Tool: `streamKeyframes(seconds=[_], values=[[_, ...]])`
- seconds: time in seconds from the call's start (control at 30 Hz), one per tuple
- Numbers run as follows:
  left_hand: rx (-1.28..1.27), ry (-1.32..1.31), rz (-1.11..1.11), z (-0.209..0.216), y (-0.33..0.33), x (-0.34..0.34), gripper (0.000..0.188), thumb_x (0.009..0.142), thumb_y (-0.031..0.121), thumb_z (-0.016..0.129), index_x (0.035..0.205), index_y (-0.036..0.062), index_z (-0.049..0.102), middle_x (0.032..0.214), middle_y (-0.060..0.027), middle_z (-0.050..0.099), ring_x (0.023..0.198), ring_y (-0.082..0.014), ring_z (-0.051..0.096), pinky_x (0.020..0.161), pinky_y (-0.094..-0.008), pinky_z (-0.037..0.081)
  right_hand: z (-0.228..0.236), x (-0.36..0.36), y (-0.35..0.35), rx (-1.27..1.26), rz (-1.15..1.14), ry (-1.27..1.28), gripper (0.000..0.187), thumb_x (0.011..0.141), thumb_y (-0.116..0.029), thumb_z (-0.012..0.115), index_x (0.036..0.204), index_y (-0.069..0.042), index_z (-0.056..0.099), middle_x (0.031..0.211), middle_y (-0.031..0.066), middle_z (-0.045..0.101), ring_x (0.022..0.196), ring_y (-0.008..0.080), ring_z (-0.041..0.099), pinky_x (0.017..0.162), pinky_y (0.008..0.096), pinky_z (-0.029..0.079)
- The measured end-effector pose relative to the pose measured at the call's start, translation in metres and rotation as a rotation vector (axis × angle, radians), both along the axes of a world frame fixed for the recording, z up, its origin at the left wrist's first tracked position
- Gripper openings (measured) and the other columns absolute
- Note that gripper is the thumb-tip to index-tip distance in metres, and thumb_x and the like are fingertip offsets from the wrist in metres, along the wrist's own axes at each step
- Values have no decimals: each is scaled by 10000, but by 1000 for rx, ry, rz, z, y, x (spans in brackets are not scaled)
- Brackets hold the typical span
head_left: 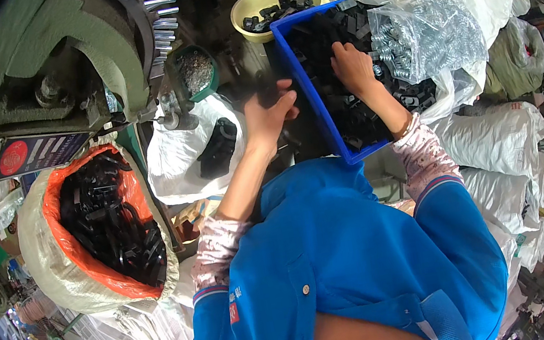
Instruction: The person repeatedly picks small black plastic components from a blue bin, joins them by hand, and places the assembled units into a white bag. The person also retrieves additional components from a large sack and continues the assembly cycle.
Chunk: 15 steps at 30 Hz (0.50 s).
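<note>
My right hand (354,70) reaches into a blue plastic bin (310,85) heaped with small black plastic parts (359,129). Its fingers curl down among them, and whatever they pinch is hidden. Left of the bin, my left hand (267,122) hovers over the dark work surface with thumb and fingers apart. A dark blur lies beside its fingertips, too unclear to name. Nearest that hand is a white bag (167,159) with black parts (219,148) inside. A clear bag of shiny metal pieces (428,31) rests on the bin's right side.
A large green machine (63,43) stands at the left, above an orange-lined sack (57,225) of black parts. Beyond the bin sits a yellow tub (243,7) of black pieces. A green container (198,75) holds small metal bits. White sacks (495,138) are stacked at right.
</note>
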<state>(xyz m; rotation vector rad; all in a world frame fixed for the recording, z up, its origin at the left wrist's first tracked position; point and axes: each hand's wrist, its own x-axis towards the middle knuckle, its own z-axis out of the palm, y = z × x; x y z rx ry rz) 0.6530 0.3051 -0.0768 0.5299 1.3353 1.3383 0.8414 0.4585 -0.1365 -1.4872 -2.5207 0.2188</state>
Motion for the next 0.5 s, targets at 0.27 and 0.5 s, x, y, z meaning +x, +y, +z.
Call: streamKeyframes(seconds=[0.27,0.5], values=[[93,10,-66,-8,32,6,338,873,104,714,1185,1,632,979,-69,679,784,-150,665,708,-284,540,11,-5,15,31,146,152,228,896,-102,558,1119,-104,510,973,197,565,793,441,628,664,518,516],[238,-67,-224,-3,35,-4,482,852,144,749,1287,3,596,1188,-146,656,993,-190,658,780,-310,566,89,14,-28,-479,204,619,136,885,-43,656,1004,-23,593,819,92,614,679,184,623,602,297,512]])
